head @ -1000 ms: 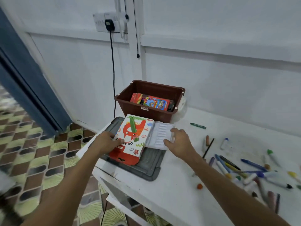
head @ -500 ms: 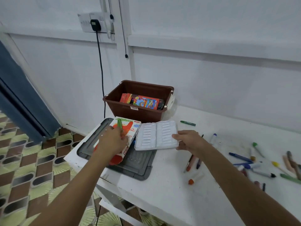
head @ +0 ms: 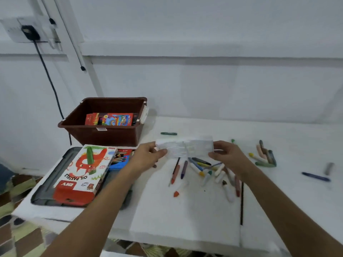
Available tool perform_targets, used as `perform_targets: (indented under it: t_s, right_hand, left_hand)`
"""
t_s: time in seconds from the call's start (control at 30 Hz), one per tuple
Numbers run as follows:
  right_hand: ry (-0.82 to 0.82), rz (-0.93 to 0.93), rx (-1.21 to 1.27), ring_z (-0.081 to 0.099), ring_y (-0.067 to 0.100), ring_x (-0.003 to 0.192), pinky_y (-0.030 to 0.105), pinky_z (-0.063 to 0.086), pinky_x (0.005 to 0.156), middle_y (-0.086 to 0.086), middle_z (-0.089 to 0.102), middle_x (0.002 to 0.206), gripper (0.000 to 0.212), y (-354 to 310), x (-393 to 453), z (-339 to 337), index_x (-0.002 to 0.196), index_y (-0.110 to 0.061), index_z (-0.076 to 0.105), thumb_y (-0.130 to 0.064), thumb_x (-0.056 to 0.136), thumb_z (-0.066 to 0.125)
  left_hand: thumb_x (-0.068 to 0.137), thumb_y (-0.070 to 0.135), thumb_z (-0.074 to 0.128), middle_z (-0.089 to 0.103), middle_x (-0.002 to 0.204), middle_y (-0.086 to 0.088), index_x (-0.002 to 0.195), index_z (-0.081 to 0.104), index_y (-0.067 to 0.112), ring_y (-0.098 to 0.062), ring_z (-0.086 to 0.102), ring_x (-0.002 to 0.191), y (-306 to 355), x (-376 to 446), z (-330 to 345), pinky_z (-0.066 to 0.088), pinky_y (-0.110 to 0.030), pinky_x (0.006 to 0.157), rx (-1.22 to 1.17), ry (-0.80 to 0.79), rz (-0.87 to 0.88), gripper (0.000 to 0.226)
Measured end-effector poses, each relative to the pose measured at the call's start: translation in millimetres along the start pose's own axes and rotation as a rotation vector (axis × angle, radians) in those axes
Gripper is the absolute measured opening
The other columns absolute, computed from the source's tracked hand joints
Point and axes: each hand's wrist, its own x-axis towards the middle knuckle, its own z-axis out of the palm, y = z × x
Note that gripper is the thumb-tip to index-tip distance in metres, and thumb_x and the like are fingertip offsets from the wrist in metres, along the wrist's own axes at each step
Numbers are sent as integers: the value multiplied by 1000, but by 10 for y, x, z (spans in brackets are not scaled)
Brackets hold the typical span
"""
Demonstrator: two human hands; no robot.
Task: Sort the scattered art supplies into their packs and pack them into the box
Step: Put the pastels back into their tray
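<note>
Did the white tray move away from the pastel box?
Yes. The white tray, held by both hands, went right, off the oil pastels box, and now sits above the loose crayons, right of the brown bin.

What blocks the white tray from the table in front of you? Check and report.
Both hands, left hand and right hand, hold the white tray above the scattered crayons. Those lie directly beneath it; the bare table nearer the person is unobstructed.

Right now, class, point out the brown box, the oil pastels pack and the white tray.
brown box point(head: 104, 135), head view, front wall.
oil pastels pack point(head: 81, 171), head view, printed top face.
white tray point(head: 185, 148), head view, middle, between both hands.
</note>
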Motion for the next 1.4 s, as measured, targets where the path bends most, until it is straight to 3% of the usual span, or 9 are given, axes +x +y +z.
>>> perform_targets:
  t_s: [0.07, 0.17, 0.33, 0.47, 0.63, 0.77, 0.9, 1.2, 1.4]
  right_hand:
    - [152, -60, -125, 51, 18, 68, 22, 45, 66, 3, 56, 85, 25, 74, -144, -243, 88, -27, 67, -6, 77, 75]
    - [208, -133, -195, 42, 15, 57, 24, 40, 56, 1, 50, 69, 32, 178, -421, -602, 84, -29, 68, 2, 78, 72]
    - [230, -139, -221, 61, 10, 73, 24, 52, 70, 3, 67, 90, 33, 431, -926, -1198, 101, -19, 72, 6, 81, 64]
    - [269, 10, -67, 66, 17, 84, 26, 55, 69, 1, 70, 101, 29, 625, -1318, -1563, 105, -19, 69, 1, 88, 56]
    - [371, 38, -259, 63, 8, 79, 14, 49, 68, -7, 68, 102, 19, 885, -1643, -1800, 104, -25, 69, -21, 86, 68]
    - [492, 48, -503, 52, 9, 90, 4, 39, 72, -9, 55, 111, 31, 962, -1698, -1956, 114, -25, 63, -27, 84, 70]
    - [397, 181, -574, 54, 8, 89, 3, 39, 67, -8, 55, 115, 38, 1000, -1652, -1941, 124, -26, 57, -31, 88, 65]
    - [457, 216, -583, 53, 3, 65, 4, 41, 55, 1, 62, 90, 32, 1097, -1561, -1806, 121, -17, 62, -21, 89, 63]
    - [437, 139, -573, 51, 2, 60, 4, 40, 56, 2, 62, 80, 28, 1142, -1414, -1868, 114, -13, 64, -15, 86, 64]
  left_hand:
    - [88, 13, 67, 60, 67, -3, 88, 70, 16, -16, 60, 64, 82, -3, 215, 54, -28, 57, -27, -77, -1, 5]
    - [87, -8, 57, 71, 94, -4, 114, 66, 13, -18, 68, 84, 207, -65, 531, 57, -27, 71, -140, -268, -6, 36]
    - [89, -12, 39, 71, 113, 2, 118, 62, 19, -12, 67, 101, 370, -225, 1098, 58, -37, 84, -409, -460, -26, 48]
    - [91, 3, 59, 67, 105, -10, 108, 67, 15, -21, 65, 86, 433, -342, 1693, 58, -28, 65, -192, -343, 89, 22]
    - [92, 4, 58, 69, 107, -11, 104, 63, 19, -16, 65, 74, 531, -300, 2302, 54, -30, 52, -75, -462, 137, 20]
    - [91, 14, 58, 65, 109, 0, 112, 60, 23, -12, 62, 99, 576, -107, 2621, 50, -26, 77, 331, -510, 325, 23]
    - [94, 15, 51, 65, 121, -1, 119, 65, 17, -16, 59, 110, 690, 37, 2866, 39, -18, 87, 658, -545, 528, 29]
    - [89, 31, 60, 54, 122, -10, 123, 60, 13, -25, 50, 113, 466, -147, 3002, 42, -35, 96, 615, -362, 637, 39]
    - [86, 48, 60, 50, 116, -1, 127, 56, 21, -17, 54, 105, 308, -257, 2973, 46, -39, 92, 683, -419, 499, 49]
